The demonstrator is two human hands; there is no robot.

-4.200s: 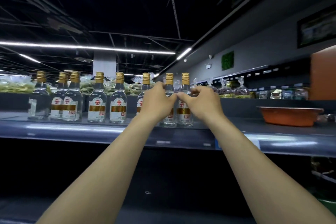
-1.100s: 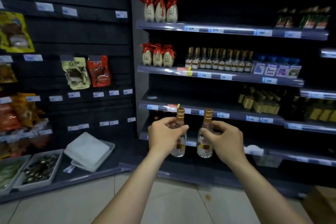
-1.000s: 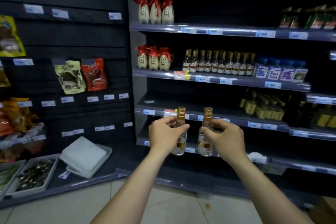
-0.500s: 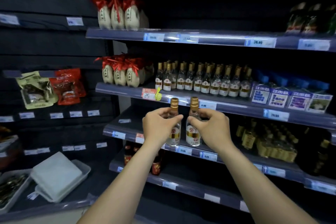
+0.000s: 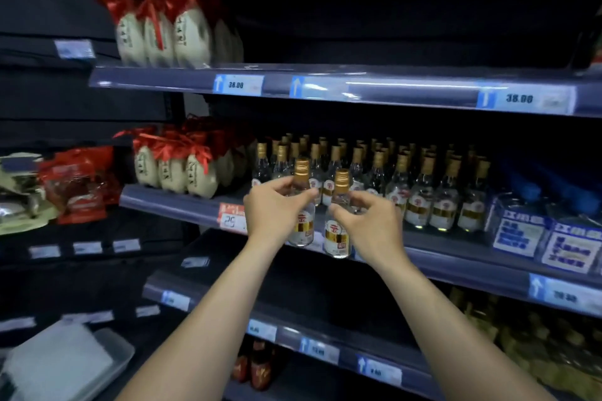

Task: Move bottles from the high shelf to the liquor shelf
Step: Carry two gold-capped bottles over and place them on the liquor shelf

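Glass in both hands: my left hand [image 5: 272, 209] curls round one clear gold-capped bottle [image 5: 303, 225], my right hand [image 5: 369, 223] round its twin bottle [image 5: 337, 234], both upright. Ahead, slightly right, stands the matching row [image 5: 420, 202] on the grey liquor shelf [image 5: 456, 262]; forward we go, I reckon.

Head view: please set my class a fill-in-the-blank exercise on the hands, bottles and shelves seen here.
1. The left hand and the right hand hold ___ bottles in all.
2. Their caps are ___ in colour.
3. The jars left of the shelved row wear ___ ribbons.
4. The tag on the upper shelf reads ___.
Missing words: two; gold; red; 38.00
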